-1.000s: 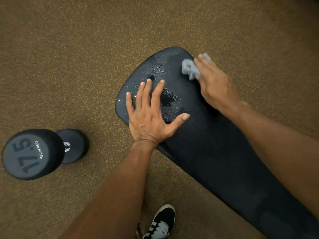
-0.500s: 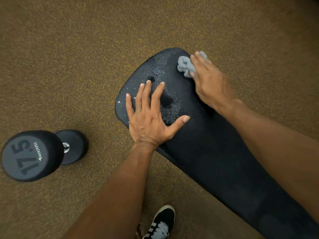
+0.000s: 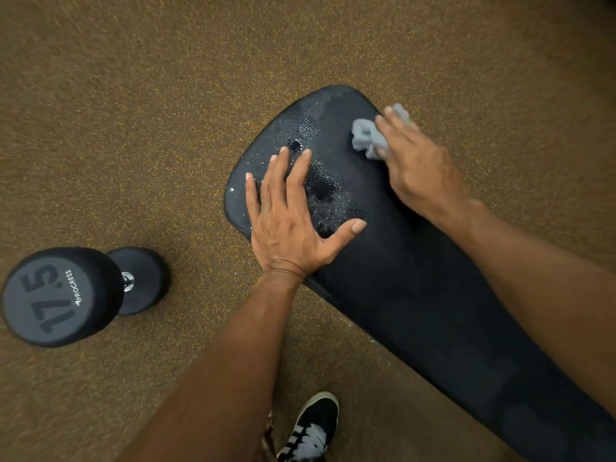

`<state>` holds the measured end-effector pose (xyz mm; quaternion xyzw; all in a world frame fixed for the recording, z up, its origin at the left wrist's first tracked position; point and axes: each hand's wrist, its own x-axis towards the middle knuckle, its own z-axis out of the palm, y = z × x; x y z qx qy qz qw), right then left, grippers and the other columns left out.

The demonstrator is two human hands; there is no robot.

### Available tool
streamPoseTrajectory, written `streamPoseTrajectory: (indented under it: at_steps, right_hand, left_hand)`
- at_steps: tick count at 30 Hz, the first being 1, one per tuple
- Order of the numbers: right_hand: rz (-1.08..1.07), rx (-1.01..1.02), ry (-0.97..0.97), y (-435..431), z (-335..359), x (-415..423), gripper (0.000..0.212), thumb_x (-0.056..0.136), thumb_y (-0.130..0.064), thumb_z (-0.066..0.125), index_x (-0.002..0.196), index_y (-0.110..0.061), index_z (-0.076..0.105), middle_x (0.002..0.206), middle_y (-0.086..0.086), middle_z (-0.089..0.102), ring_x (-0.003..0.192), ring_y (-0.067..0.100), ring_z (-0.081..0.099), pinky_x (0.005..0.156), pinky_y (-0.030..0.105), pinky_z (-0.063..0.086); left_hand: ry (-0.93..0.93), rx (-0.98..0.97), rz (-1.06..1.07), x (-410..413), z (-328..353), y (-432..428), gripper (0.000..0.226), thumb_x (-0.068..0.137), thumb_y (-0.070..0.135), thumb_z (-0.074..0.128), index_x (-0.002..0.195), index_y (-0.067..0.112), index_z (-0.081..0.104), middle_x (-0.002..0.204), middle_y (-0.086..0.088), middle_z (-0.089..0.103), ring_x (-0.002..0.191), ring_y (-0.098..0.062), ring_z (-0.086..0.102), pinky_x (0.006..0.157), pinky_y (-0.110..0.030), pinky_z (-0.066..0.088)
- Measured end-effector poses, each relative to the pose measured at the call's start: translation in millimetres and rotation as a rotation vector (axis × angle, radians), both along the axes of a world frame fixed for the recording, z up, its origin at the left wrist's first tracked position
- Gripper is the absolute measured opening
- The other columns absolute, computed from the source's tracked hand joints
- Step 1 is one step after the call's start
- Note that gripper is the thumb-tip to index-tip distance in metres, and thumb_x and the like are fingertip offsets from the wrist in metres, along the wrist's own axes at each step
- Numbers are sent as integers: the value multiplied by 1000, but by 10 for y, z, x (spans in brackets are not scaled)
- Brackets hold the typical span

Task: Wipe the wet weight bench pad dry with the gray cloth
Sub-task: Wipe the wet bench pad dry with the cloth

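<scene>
Gray cloth (image 3: 368, 140) bunched in gripping right hand (image 3: 423, 171), far-right end of bench pad (image 3: 416, 278) | cloth has drawn slightly nearer, dull dry strip behind | left hand (image 3: 286, 221) spread flat, unmoved among droplets | most water remains

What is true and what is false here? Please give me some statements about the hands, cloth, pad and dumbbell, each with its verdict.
1. The right hand holds the cloth on the pad. True.
2. The left hand is a fist. False: it lies flat on the pad, fingers spread.
3. Water drops lie on the pad beside the left hand. True.
4. The dumbbell lies on the pad. False: it stands on the floor.
</scene>
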<state>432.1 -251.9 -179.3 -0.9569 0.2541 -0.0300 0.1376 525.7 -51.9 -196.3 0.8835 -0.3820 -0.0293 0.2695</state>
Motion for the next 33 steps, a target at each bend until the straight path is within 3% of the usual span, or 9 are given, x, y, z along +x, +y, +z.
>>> streamPoseTrajectory:
  at_steps: [4,10,15,19,25,33]
  right_hand:
    - [-92,60,-61,206,-108,424,49,106,-28,39,148,-4,44,158,15,36,148,36,28,120,49,28]
    - [190,-55,18,221,-10,-91,46,104,-19,44,148,-5,44,157,13,38,147,29,34,118,44,33]
    - [-89,45,-2,-16,32,505,51,106,-29,36,153,-9,37,162,9,30,150,24,27,120,38,26]
    - [-54,66,-22,158,-35,900,53,107,-33,32,152,-7,38,161,12,31,151,30,23,122,38,16]
    - [169,-17,30,73,3,326,51,106,-31,36,151,-7,39,160,10,35,148,27,31,116,45,36]
    - [-48,60,4,48,-59,973,51,107,-32,32,152,-8,37,161,10,32,150,30,24,123,40,21]
  left_hand:
    - [-3,5,-10,9,-19,4,114,76,95,19,152,13,41,159,-12,38,148,-27,35,124,-55,12]
    - [-7,4,-14,12,-11,5,113,77,95,20,151,13,42,158,-12,39,147,-28,36,123,-57,14]
    - [-13,37,-13,16,-12,-8,113,76,95,21,152,13,41,158,-10,39,148,-27,35,123,-57,15]
    - [-10,39,-16,19,-18,-8,113,76,95,20,152,13,41,158,-10,39,149,-27,34,124,-56,13]
    - [-10,37,-12,24,-14,-9,113,75,94,25,152,13,41,158,-10,39,149,-27,34,122,-59,14]
    - [-3,39,-9,18,-16,-20,113,75,94,25,151,13,42,157,-9,41,149,-27,34,122,-58,14]
